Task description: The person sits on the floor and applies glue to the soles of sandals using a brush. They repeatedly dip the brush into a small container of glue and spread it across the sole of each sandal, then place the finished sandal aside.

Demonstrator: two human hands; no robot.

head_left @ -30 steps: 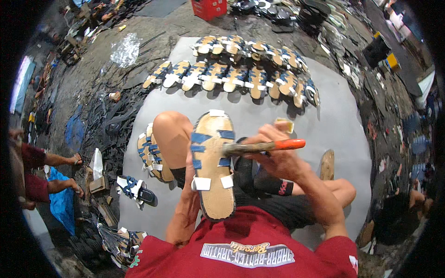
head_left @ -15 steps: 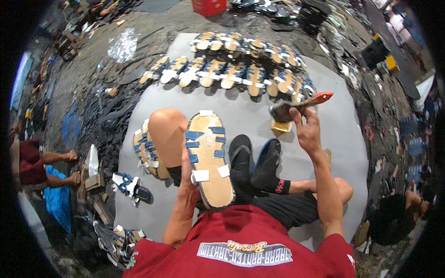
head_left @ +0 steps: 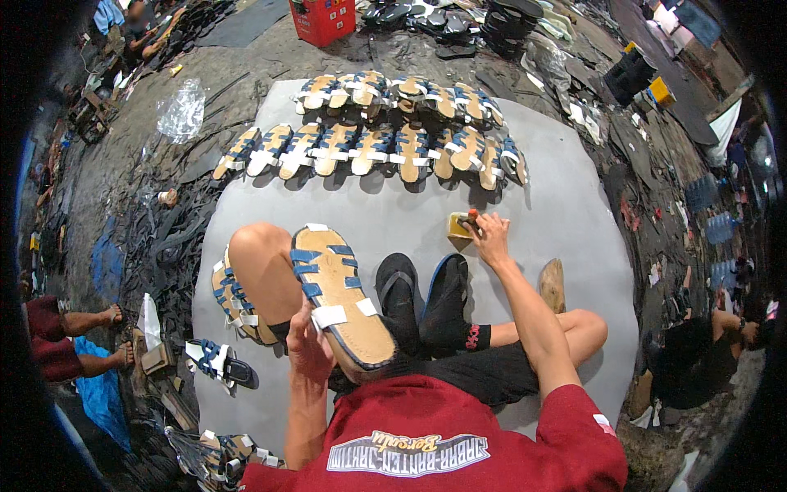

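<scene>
The right hand (head_left: 490,235), brush no longer raised, is now lowered with fingers closed on it at the yellow tin (head_left: 459,226), while the sandal sole (head_left: 344,299) on the near knee stays clamped by the left hand (head_left: 307,348).

Seated cross-legged on a grey mat (head_left: 574,205), red shirt at the lower edge. Left hand (head_left: 307,348) gripping a tan-soled sandal with blue straps (head_left: 340,291), sole up, propped against the raised left knee. Right hand (head_left: 490,234) stretched forward, closed around a brush handle (head_left: 471,218) dipped at a small yellow tin (head_left: 459,225). Black flip-flops (head_left: 422,295) on both feet. Two rows of finished sandals (head_left: 385,148) laid out across the far side of the mat. More sandals (head_left: 234,299) just beside the left knee. A red crate (head_left: 321,18) beyond the mat.
</scene>
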